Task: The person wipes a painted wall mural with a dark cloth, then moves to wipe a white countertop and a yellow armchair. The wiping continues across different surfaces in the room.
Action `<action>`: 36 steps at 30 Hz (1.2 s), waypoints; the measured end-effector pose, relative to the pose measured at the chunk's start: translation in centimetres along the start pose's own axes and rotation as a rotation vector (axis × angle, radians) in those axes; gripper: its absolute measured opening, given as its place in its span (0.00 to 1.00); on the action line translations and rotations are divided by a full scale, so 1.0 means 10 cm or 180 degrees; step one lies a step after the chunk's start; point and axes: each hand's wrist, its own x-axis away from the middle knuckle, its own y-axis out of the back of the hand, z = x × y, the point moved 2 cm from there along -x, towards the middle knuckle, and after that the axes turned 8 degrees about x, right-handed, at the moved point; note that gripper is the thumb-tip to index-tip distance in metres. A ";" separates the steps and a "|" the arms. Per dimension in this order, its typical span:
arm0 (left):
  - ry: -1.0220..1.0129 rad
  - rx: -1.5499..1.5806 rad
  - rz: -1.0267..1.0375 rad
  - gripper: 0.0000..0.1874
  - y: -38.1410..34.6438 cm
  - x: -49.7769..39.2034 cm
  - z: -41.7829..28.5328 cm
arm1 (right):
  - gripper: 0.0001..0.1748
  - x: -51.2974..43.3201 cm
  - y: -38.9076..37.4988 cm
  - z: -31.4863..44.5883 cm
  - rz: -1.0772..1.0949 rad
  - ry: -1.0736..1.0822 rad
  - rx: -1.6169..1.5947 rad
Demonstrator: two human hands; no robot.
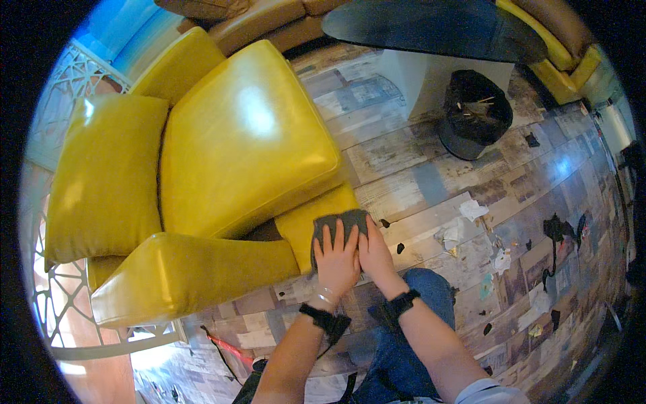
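Note:
A dark grey cloth (343, 222) lies against the lower front corner of a yellow leather-look armchair (242, 151). My left hand (337, 260) presses on the cloth with its fingers spread. At the cloth's right edge, beside the left, my right hand (374, 251) also bears on it. Both hands hold the cloth to the yellow front panel (298, 240); what lies beneath it is hidden. The seat cushion (247, 136) sits askew, leaving a dark gap above the front panel near the armrest (202, 272).
A black open container (477, 115) with thin light sticks inside stands under a dark oval tabletop (429, 28). Paper scraps (473, 209) and black bits (555, 227) litter the wood-patterned floor (398, 166). A red strip (229, 346) lies below the armchair.

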 end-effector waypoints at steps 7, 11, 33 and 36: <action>-0.0337 0.0221 0.0289 0.30 0.05 -0.08 0.08 | 0.32 -0.41 -0.05 -0.20 0.0574 -0.0668 -0.0257; -0.0311 0.0239 0.0297 0.32 -0.04 -0.51 0.17 | 0.32 -0.95 -0.10 -0.28 0.1062 -0.0090 -0.0554; -0.0749 0.0014 0.0573 0.25 0.15 0.62 0.55 | 0.43 0.76 -1.03 0.15 -0.0455 -0.1148 -0.2130; -0.0689 -0.0043 0.0528 0.25 0.22 0.76 0.62 | 0.43 0.81 -0.99 0.29 -0.0348 -0.1111 -0.1754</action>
